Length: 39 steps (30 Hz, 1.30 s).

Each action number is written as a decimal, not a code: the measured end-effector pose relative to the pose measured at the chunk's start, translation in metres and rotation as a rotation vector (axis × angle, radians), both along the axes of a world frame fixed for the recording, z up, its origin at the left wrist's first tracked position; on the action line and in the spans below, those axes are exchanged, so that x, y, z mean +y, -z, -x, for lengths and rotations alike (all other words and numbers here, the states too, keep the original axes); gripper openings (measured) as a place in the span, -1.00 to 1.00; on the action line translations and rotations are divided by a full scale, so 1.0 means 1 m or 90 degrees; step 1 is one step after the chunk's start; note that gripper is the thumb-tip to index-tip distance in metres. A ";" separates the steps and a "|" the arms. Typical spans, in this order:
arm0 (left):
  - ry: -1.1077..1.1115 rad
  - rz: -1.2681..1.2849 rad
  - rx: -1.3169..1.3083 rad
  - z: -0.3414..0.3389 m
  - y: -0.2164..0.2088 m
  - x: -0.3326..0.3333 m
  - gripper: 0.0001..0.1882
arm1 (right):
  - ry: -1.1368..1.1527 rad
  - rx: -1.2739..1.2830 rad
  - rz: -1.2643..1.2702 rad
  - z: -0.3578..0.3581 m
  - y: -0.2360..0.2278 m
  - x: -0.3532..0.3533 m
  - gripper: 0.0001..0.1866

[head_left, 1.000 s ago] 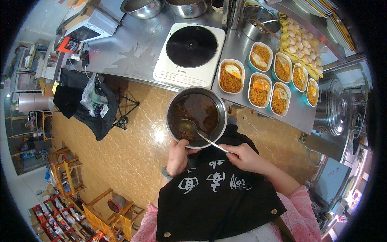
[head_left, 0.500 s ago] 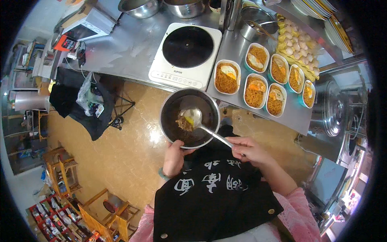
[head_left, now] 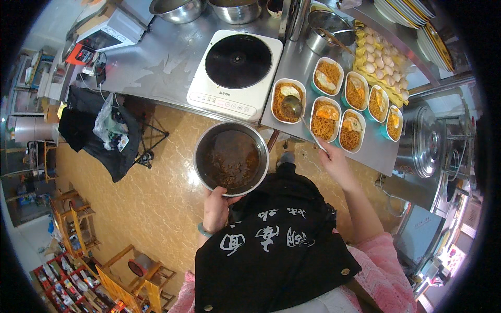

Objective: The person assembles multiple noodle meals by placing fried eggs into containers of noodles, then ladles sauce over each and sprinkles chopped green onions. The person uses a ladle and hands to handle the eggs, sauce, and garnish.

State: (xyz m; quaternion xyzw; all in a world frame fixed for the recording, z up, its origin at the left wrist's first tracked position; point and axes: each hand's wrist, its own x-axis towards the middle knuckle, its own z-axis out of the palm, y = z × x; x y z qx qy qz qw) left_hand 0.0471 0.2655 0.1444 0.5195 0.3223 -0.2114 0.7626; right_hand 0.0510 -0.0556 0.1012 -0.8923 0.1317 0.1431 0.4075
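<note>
My left hand (head_left: 217, 204) grips the near rim of a round metal pot (head_left: 197, 161) that holds brown minced sauce (head_left: 232, 159). In my right hand (head_left: 334, 159) is the handle of a metal ladle (head_left: 293, 106). The ladle's bowl is tilted over the leftmost noodle container (head_left: 288, 120), by the edge of its fried egg (head_left: 290, 91). Several more white-and-teal containers (head_left: 338, 136) of noodles topped with egg stand to its right on the steel counter. Whether sauce is still in the ladle I cannot tell.
A white induction cooker (head_left: 224, 100) stands on the counter (head_left: 156, 73) ahead. Egg trays (head_left: 383, 62) and a strainer pot (head_left: 321, 44) are at the back right, below stacked plates (head_left: 404, 13). A black folding chair (head_left: 83, 125) is on the left, wooden stools (head_left: 141, 281) lower left.
My right hand has carried the ladle from inside the pot, right and forward, to the leftmost noodle container. The pot in my left hand has shifted slightly left.
</note>
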 end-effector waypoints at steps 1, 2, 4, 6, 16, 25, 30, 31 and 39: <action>-0.001 -0.004 0.004 0.000 0.000 0.000 -0.41 | 0.005 -0.044 -0.007 -0.002 0.003 0.001 -0.60; -0.002 -0.010 0.008 0.001 0.001 0.000 -0.41 | 0.019 -0.078 -0.008 -0.003 0.006 0.002 -0.59; 0.003 -0.015 0.011 0.002 0.002 0.000 -0.42 | 0.021 -0.114 0.019 -0.005 0.009 0.002 -0.59; 0.018 -0.013 0.008 0.002 0.002 -0.001 -0.44 | 0.010 -0.107 0.071 -0.005 0.011 0.001 -0.60; 0.028 0.001 0.000 -0.003 -0.005 -0.010 -0.45 | 0.029 -0.170 0.031 -0.007 0.030 -0.001 -0.59; 0.034 -0.009 0.000 -0.007 -0.006 -0.011 -0.41 | 0.141 -0.084 -0.240 -0.005 0.024 -0.006 -0.58; 0.046 0.001 -0.004 -0.009 -0.005 -0.010 -0.40 | 0.019 -0.146 0.062 -0.003 0.020 -0.002 -0.57; 0.049 -0.002 -0.002 -0.010 -0.004 -0.010 -0.40 | 0.005 -0.133 0.086 -0.003 0.020 -0.001 -0.58; 0.058 -0.012 0.003 -0.012 -0.001 -0.010 -0.41 | 0.061 -0.113 0.040 0.002 0.030 0.001 -0.59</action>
